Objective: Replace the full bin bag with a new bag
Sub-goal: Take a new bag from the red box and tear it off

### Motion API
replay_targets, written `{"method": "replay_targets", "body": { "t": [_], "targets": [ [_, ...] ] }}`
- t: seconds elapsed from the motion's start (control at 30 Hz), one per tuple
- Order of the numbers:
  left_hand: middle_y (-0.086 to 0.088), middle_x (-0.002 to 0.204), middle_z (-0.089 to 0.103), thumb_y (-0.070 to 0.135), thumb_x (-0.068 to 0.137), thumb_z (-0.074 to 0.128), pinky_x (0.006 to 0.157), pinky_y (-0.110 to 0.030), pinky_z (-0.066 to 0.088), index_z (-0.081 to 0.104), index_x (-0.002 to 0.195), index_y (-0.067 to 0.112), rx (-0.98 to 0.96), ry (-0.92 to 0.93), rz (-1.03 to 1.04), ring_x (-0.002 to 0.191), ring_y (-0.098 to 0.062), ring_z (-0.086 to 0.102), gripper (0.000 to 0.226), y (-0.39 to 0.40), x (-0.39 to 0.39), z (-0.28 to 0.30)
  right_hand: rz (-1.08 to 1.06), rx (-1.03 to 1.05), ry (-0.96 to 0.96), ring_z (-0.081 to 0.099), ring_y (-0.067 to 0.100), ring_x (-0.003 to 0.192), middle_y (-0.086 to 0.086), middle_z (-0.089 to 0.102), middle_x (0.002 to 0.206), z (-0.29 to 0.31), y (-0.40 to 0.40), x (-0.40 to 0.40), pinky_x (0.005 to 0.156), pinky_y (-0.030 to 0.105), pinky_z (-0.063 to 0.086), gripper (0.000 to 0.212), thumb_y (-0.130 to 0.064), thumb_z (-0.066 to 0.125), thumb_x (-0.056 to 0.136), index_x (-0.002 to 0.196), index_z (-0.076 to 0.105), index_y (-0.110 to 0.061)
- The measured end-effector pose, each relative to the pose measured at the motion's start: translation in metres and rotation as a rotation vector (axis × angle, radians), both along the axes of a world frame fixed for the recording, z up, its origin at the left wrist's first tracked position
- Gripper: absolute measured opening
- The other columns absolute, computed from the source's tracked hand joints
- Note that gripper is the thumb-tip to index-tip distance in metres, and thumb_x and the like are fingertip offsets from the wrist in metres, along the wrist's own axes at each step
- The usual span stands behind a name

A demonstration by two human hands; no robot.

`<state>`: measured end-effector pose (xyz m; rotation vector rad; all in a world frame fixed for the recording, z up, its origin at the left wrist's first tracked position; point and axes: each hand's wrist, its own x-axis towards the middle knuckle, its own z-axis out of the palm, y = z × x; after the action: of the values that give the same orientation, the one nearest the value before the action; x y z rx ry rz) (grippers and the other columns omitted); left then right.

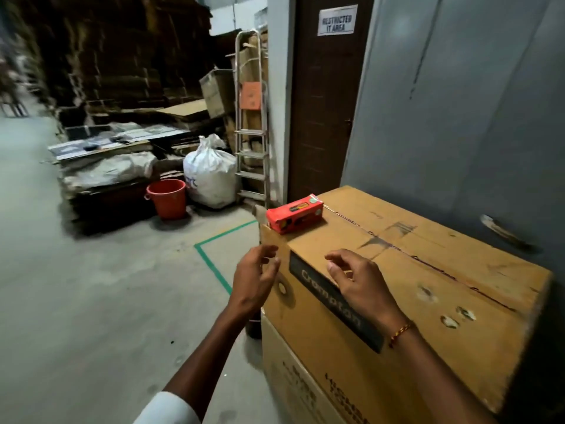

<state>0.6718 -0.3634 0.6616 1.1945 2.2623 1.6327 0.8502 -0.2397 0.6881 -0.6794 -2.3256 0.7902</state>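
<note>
A small red packet (294,213) lies on the far left corner of a large brown cardboard box (428,264) in front of me. My left hand (255,276) hovers beside the box's left edge, fingers apart and empty, a short way below the packet. Over the box's near top edge my right hand (357,278) is spread with curled fingers and holds nothing; a thread band circles its wrist. No bin or bin bag shows clearly; a dark round object (253,327) peeks out low beside the box, mostly hidden by my left forearm.
A second carton (293,381) sits under the top box. Across the concrete floor stand an orange bucket (167,198), a full white sack (211,175), a metal stepladder (250,123) and stacked flattened cardboard (107,166). Green floor tape (214,264) marks a corner. A brown door (324,102) is behind.
</note>
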Motion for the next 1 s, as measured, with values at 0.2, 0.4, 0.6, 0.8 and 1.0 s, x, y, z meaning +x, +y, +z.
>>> {"method": "replay_targets", "body": {
  "t": [0.2, 0.4, 0.6, 0.8, 1.0],
  "targets": [
    [-0.003, 0.098, 0.072, 0.022, 0.096, 0.056, 0.069, -0.024, 0.049, 0.069, 0.104, 0.017, -0.112, -0.226, -0.064, 0.090, -0.018, 0.068, 0.016, 0.037, -0.089, 0.004, 0.113, 0.087, -0.110, 0.064, 0.006, 0.093, -0.009, 0.070, 0.105, 0.006, 0.059, -0.105, 0.083, 0.032, 0.056, 0.017, -0.030, 0.058, 0.095, 0.108, 0.068, -0.026],
    [0.004, 0.109, 0.067, 0.023, 0.093, 0.062, 0.067, -0.007, 0.046, 0.068, 0.110, 0.017, -0.119, -0.064, 0.010, 0.089, -0.006, 0.065, 0.019, 0.085, -0.155, -0.002, 0.027, 0.129, 0.027, 0.062, 0.014, 0.102, -0.001, 0.068, 0.112, 0.001, 0.109, -0.174, 0.089, 0.030, 0.051, 0.021, -0.022, 0.063, 0.092, 0.112, 0.069, -0.017],
    [-0.002, 0.137, 0.047, 0.029, 0.085, 0.066, 0.101, -0.040, 0.047, 0.058, 0.126, 0.026, -0.218, 0.321, 0.036, 0.124, -0.022, 0.047, 0.042, 0.122, -0.186, -0.030, -0.079, 0.208, -0.028, 0.045, 0.016, 0.109, -0.003, 0.060, 0.121, -0.027, 0.124, -0.204, 0.093, 0.030, 0.042, 0.035, -0.009, 0.064, 0.087, 0.120, 0.064, -0.018],
    [-0.001, 0.147, 0.045, 0.051, 0.082, 0.058, 0.108, -0.043, 0.030, 0.051, 0.134, 0.027, -0.341, 0.680, -0.216, 0.142, -0.028, 0.030, 0.058, 0.156, -0.213, -0.037, -0.104, 0.207, -0.058, 0.036, 0.014, 0.131, -0.005, 0.054, 0.134, -0.045, 0.121, -0.213, 0.110, 0.029, 0.032, 0.038, -0.019, 0.057, 0.085, 0.122, 0.063, -0.020],
    [0.002, 0.094, 0.066, 0.032, 0.080, 0.052, 0.081, -0.037, 0.042, 0.055, 0.094, 0.022, -0.222, 0.562, -0.510, 0.095, -0.025, 0.058, 0.017, 0.192, -0.249, -0.024, -0.166, 0.142, -0.082, 0.021, 0.021, 0.149, -0.012, 0.037, 0.153, -0.050, 0.106, -0.232, 0.114, 0.029, 0.024, 0.046, -0.038, 0.056, 0.089, 0.134, 0.054, -0.030]
  ]
}}
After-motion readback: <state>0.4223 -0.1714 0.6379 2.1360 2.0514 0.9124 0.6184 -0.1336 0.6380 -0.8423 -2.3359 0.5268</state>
